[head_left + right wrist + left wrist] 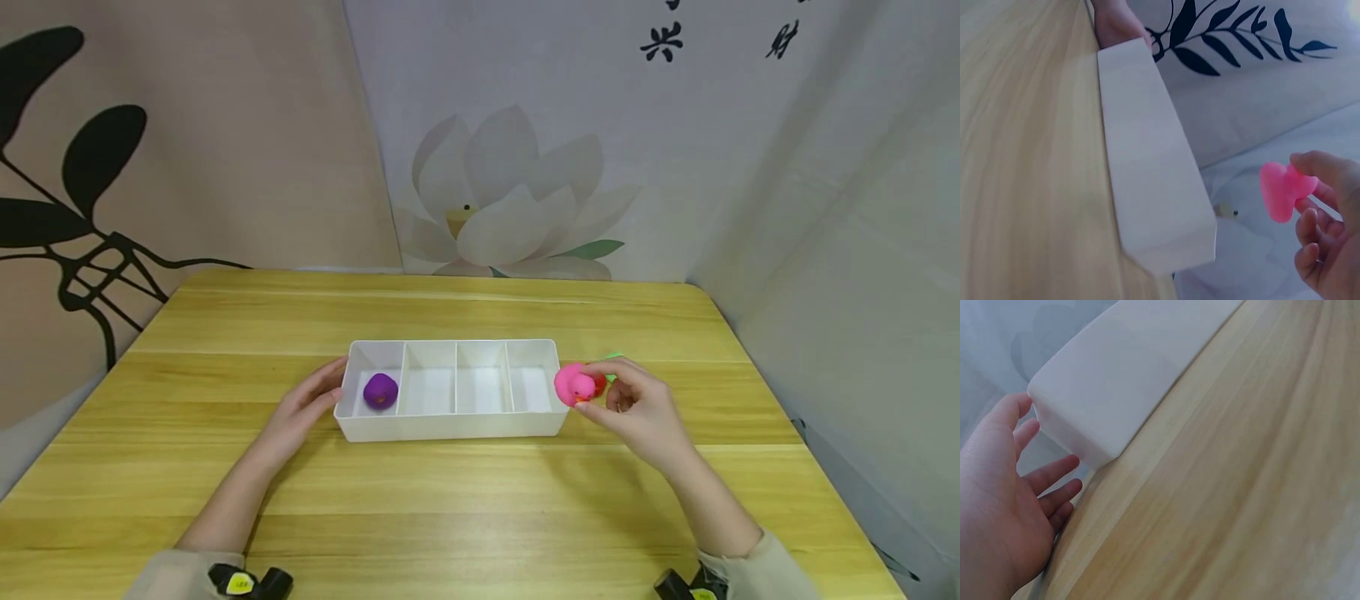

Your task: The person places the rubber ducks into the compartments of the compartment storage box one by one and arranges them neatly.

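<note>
— What worries you here?

— The pink duck. My right hand only pinches it between thumb and fingertips, held in the air just past the right end of the tray. It looks soft and rounded, so I judge that a light pinch could let it pop out and roll over the bench. There is also something red and green just behind it, half hidden; I cannot tell what it is, and my fingers could knock it.

— And the other hand?

— My left hand lies open, fingers straight against the tray's left end wall, holding nothing. If it leans too hard, I think the light tray could slide right, toward the duck.

— Where is there room?

— Three of the four compartments hold nothing; the leftmost has the purple duck. The nearest free one is just beside the pink duck, over the right wall. That wall and the dividers stand up, so a low pass could catch on them. The bench's right edge is well apart from my hand, and bare wood runs in front of and behind the tray.
</note>
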